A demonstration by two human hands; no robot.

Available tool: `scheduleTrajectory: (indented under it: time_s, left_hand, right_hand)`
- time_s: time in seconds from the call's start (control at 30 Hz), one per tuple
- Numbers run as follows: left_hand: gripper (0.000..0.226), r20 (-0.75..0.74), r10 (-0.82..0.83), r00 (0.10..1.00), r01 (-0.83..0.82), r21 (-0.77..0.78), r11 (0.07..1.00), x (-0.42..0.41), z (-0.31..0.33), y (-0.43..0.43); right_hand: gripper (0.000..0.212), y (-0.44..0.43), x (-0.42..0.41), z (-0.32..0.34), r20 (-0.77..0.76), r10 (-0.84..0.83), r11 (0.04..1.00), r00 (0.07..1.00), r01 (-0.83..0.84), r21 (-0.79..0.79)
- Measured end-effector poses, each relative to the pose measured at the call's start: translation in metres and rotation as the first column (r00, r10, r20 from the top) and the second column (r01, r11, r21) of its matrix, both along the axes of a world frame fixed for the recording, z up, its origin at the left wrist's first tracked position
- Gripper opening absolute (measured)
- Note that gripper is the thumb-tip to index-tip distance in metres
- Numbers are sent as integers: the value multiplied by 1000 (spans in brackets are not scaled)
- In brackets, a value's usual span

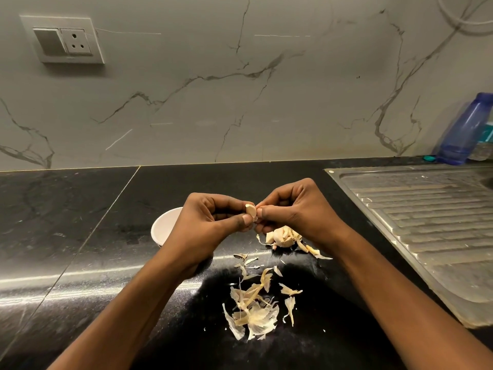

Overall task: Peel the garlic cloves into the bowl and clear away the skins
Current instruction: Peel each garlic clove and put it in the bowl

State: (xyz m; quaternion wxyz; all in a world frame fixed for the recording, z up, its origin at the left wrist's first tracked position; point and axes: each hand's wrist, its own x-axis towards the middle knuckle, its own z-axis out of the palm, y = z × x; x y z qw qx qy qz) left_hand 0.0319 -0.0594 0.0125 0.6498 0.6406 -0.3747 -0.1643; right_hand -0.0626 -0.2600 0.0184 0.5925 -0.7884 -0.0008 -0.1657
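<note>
**Above the black counter, two hands pinched one clove**

Over the dark stone counter, both forearms reached in from the lower edge and met near the middle, raised off the surface. The left hand was curled, knuckles up, its thumb and forefinger gripping a garlic clove. The right hand faced it, fingers likewise bent, its thumb and fingertips pinching at the right side of the same clove; whether they had hold of skin or flesh could not be made out. The clove sat between the two thumbs, pale and partly bare, held in the air.

A white bowl stood on the counter just behind the left hand, which hid its right part; its contents were not visible. Under the right hand lay the rest of the garlic bulb, touching the counter. A scatter of papery skins spread on the counter between the forearms, nearer the person.

To the right a steel drainboard was set into the counter, with a blue bottle at the wall behind it. A wall socket sat at upper left on the marbled backsplash.
</note>
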Motion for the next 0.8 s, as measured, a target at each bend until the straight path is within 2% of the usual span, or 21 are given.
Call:
scheduleTrajectory:
  time_s: [0.3, 0.67, 0.8]
  left_hand:
    - [23, 45, -47, 998, 46, 25, 999, 1, 2, 2]
    - [22, 105, 3, 995, -10, 75, 997, 4, -2, 1]
    - [23, 71, -9, 997, 7, 37, 999, 5, 0, 2]
  right_hand:
    - [16, -7, -8, 8, -122, 127, 990, 984, -119, 73]
    - [11, 2, -3, 3, -71, 21, 1000, 997, -22, -13]
    - [8, 2, -3, 3, -46, 9, 1000, 999, -8, 20]
